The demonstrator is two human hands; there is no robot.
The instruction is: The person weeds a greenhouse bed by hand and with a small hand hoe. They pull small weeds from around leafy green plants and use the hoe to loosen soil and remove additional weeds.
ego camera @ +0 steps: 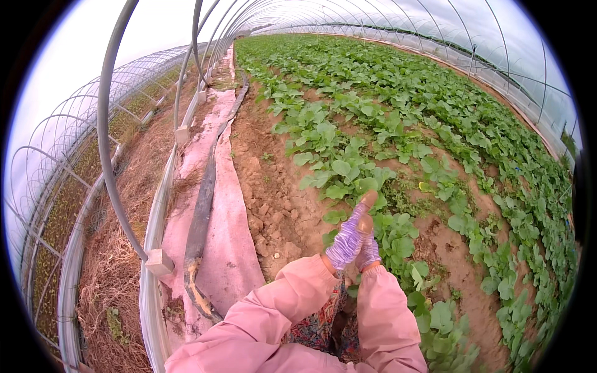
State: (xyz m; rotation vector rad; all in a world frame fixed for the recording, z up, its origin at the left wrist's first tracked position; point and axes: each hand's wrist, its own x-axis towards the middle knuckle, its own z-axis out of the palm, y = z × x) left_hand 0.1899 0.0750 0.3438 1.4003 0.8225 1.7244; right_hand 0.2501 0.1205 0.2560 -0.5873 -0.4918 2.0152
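Note:
Both hands wear purple-and-white knit gloves with brownish fingertips and meet in front of me, below pink sleeves. My left hand lies on the near side, fingers pointing up and forward. Partly behind it is my right hand, pressed close or touching. Nothing is plainly held in either; the palms and some fingers are hidden, so a small thing between them cannot be ruled out. Just beyond and beside the hands grow broad-leaved green crop plants, rooted in brown soil.
Leafy rows run ahead and right under metal tunnel hoops. On the left lie a pink ground sheet, a flat dark hose, a pale block at a hoop's foot, gathered plastic film and dry grass.

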